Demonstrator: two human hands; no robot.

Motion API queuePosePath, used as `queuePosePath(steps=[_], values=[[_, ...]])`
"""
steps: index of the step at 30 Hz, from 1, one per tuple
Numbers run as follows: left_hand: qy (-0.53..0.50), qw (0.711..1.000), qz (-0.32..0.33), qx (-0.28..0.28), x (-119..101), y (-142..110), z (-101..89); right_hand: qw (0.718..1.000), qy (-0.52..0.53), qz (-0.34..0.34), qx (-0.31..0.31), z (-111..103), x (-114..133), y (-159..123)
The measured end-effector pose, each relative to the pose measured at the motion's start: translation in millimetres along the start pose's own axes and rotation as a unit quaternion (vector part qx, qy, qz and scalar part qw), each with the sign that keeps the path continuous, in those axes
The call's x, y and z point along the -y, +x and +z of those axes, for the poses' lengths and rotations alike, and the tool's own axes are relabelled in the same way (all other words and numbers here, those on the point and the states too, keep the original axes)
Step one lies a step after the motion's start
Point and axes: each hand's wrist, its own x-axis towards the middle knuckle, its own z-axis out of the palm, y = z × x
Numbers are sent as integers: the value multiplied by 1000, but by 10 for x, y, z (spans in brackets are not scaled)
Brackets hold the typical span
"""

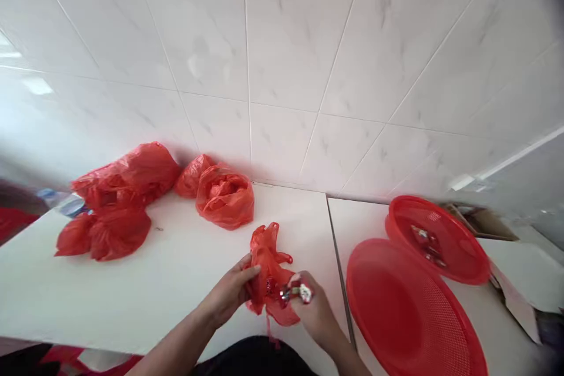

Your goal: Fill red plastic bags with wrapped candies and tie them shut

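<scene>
A thin red plastic bag (264, 254) stands on the white table in front of me, its handle loops sticking up. My left hand (233, 288) is closed on the bag's left side, thumb on the outside. At the bag's right side, my right hand (316, 310) grips small shiny red-and-silver packets (303, 292). They look like wrapped sweets, but blur hides their exact kind. Something dark red shows through the film in the middle of the bag. The fingertips of my right hand are partly hidden by the packets.
Filled red bags (132, 176) lie at the left, and an open-topped red bag (225, 197) stands by the tiled wall. On the right, a red mesh basket (392, 305) leans against a red basket (462, 247) holding shiny packets. A cardboard box (489, 223) sits behind.
</scene>
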Motion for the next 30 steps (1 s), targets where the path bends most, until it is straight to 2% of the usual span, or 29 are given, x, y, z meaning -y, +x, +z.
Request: queuePosePath(steps=[2, 4, 8, 11, 13, 15, 17, 20, 22, 24, 26, 28, 30], values=[[8, 1000, -4, -23, -10, -24, -5, 999, -40, -24, 15, 188, 35, 54], [15, 999, -11, -41, -18, -53, -32, 994, -101, -38, 5, 252, 31, 89], [29, 998, -21, -57, -29, -117, -127, 967, -231, -40, -102, 108, -95, 93], [45, 998, -6, -41, -54, -154, -173, 949, -266, -16, -169, 38, -233, 60], [63, 998, 10, -21, -89, -165, -186, 956, -254, 55, -134, 51, -301, 39], [98, 995, 23, -15, -142, -169, -214, 967, -212, 129, -49, 56, -307, 29], [153, 987, 31, -37, -214, -174, -279, 976, -152, 157, 5, 3, -219, 30], [272, 952, 36, -135, -354, -213, -441, 992, -43, 119, 19, -191, 79, 49], [364, 906, 46, -211, -451, -264, -552, 993, 55, 75, 69, -335, 309, 73], [442, 856, 63, -261, -526, -324, -633, 984, 121, 49, 119, -432, 484, 107], [492, 822, 73, -278, -560, -374, -681, 989, 99, 61, 91, -465, 578, 136], [521, 806, 65, -275, -551, -404, -705, 993, 65, 78, 52, -451, 616, 142], [549, 791, 52, -265, -518, -411, -718, 992, 74, 75, 66, -423, 640, 122]])
